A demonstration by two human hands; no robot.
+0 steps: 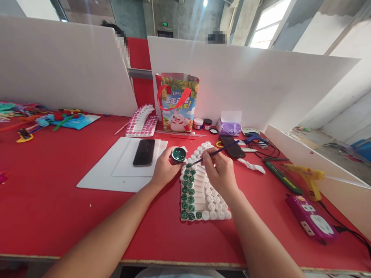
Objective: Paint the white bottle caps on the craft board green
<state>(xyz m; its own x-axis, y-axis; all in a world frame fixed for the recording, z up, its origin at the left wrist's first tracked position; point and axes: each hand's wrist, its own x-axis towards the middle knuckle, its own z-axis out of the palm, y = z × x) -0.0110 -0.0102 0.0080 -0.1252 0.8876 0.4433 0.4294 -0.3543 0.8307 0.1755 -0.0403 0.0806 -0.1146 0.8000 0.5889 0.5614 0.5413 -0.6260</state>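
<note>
My left hand (165, 166) holds a small open jar of dark green paint (178, 154) over the upper left of a white craft piece (199, 193). Rows of small rosettes border that piece; those along its left side are green, the others white. Pinched in my right hand (220, 170) is a thin dark paintbrush (223, 148), its tip at a green rosette near the top left. The right hand hides part of the piece's right side.
A black phone (144, 152) lies on white boards (98, 175) to the left. Behind stand a pink-dotted piece (142, 122), a colourful bag (177, 102) and paint jars (198, 123). At right are a yellow glue gun (307, 175), a purple device (311, 220) and cables.
</note>
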